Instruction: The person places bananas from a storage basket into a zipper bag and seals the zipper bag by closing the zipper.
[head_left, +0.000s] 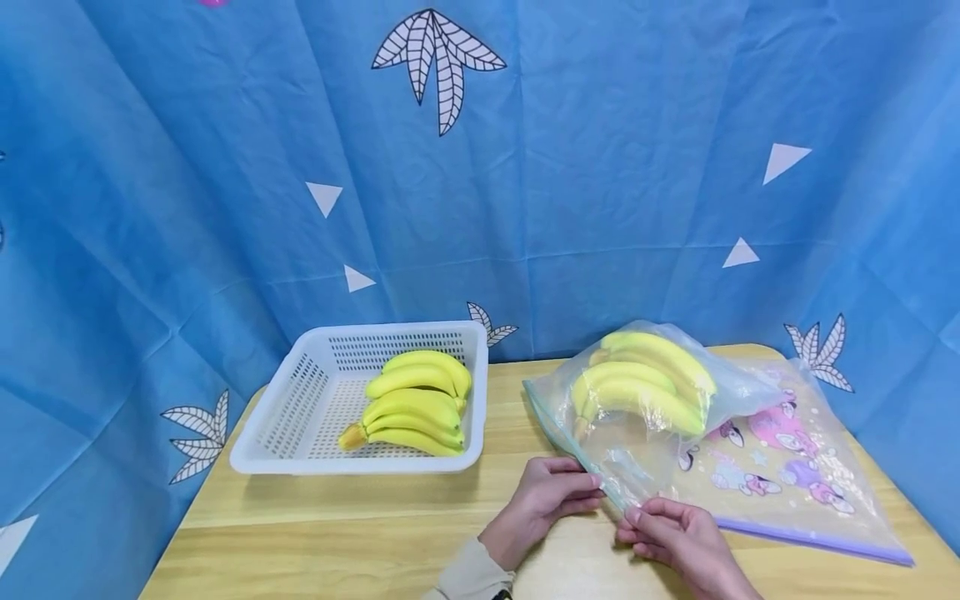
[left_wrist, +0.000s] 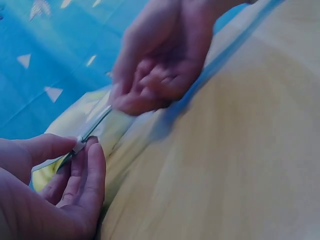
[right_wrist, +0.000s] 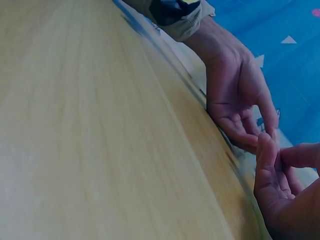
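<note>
1. Cuff [right_wrist: 194, 29], left arm, one: pale beige cloth, turned back in thick, rumpled folds.
2. Sleeve [head_left: 468, 575], left, one: same beige cloth, loosely creased, running up-arm from the cuff.
3. Band [right_wrist: 167, 12], one: near-black, worn over the cloth just up-arm of the cuff; pale and yellow patches, too blurred for me to read.
4. Left hand [head_left: 551, 493]: bare, just beyond the cuff.
5. Right hand [head_left: 681, 537]: bare, well to the right of the cuff; wrist likewise bare from where I stand.

Creased blue curtain [head_left: 615, 200], white leaves [head_left: 450, 85] and triangles [head_left: 782, 159], pale wood-grain table [head_left: 337, 533] before it
</note>
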